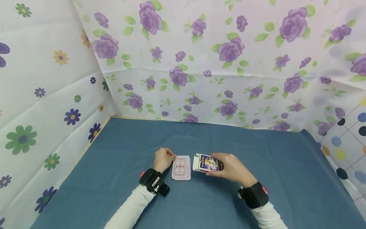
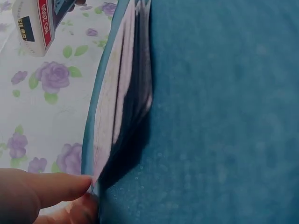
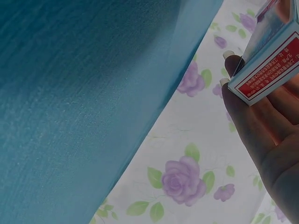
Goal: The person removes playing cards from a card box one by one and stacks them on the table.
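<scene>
A stack of playing cards (image 1: 180,168), patterned backs up, lies on the blue cloth with its edges slightly uneven. My left hand (image 1: 163,159) is at the stack's upper left corner, where the thumb and a finger pinch the cards' edge (image 2: 119,88) in the left wrist view. How many cards they pinch cannot be told. To the right of the stack, my right hand (image 1: 230,167) grips a purple and white card box (image 1: 210,163) above the cloth. The box's flap stands open toward the stack. Its red printed side (image 3: 271,67) shows in the right wrist view.
A blue cloth (image 1: 137,136) covers the table. Flowered sheets (image 1: 211,86) hang behind it and on the left, and a dotted sheet (image 1: 347,152) hangs on the right. Each wrist wears a black camera band (image 1: 254,194).
</scene>
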A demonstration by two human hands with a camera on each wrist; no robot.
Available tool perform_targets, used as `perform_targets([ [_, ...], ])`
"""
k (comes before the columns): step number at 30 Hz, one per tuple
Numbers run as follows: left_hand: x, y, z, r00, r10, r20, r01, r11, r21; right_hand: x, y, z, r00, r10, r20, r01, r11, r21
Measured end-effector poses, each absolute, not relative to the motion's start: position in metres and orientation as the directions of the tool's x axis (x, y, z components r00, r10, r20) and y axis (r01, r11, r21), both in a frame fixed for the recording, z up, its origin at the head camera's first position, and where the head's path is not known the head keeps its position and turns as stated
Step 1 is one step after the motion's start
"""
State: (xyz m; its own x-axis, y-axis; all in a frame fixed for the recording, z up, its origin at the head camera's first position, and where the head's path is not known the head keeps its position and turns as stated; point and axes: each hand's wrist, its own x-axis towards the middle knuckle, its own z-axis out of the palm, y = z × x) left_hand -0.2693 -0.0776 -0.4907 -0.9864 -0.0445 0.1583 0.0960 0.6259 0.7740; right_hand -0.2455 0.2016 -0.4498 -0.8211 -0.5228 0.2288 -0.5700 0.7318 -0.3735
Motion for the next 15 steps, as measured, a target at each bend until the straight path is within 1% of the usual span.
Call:
perform_targets([
  [3, -0.267, -0.072, -0.485, -0.975, 0.019, 0.221, 0.186, 0.613, 0.768, -0.246, 0.202, -0.45, -0.819, -0.527, 0.228, -0.573, 0.731, -0.371],
  [5, -0.263, -0.067, -0.477, -0.965, 0.115, 0.236, 0.259, 0.567, 0.782, -0.245, 0.202, -0.45, -0.818, -0.529, 0.226, -0.575, 0.729, -0.371],
  [8, -0.253, -0.057, -0.461, -0.933, 0.294, 0.209, 0.333, 0.476, 0.814, -0.245, 0.202, -0.45, -0.814, -0.535, 0.225, -0.579, 0.725, -0.372],
  [11, -0.243, -0.048, -0.447, -0.91, 0.383, 0.161, 0.336, 0.45, 0.827, -0.243, 0.2, -0.448, -0.809, -0.543, 0.224, -0.586, 0.719, -0.373],
  [15, -0.236, -0.041, -0.442, -0.922, 0.37, 0.113, 0.292, 0.476, 0.83, -0.24, 0.197, -0.444, -0.805, -0.551, 0.218, -0.591, 0.719, -0.365],
])
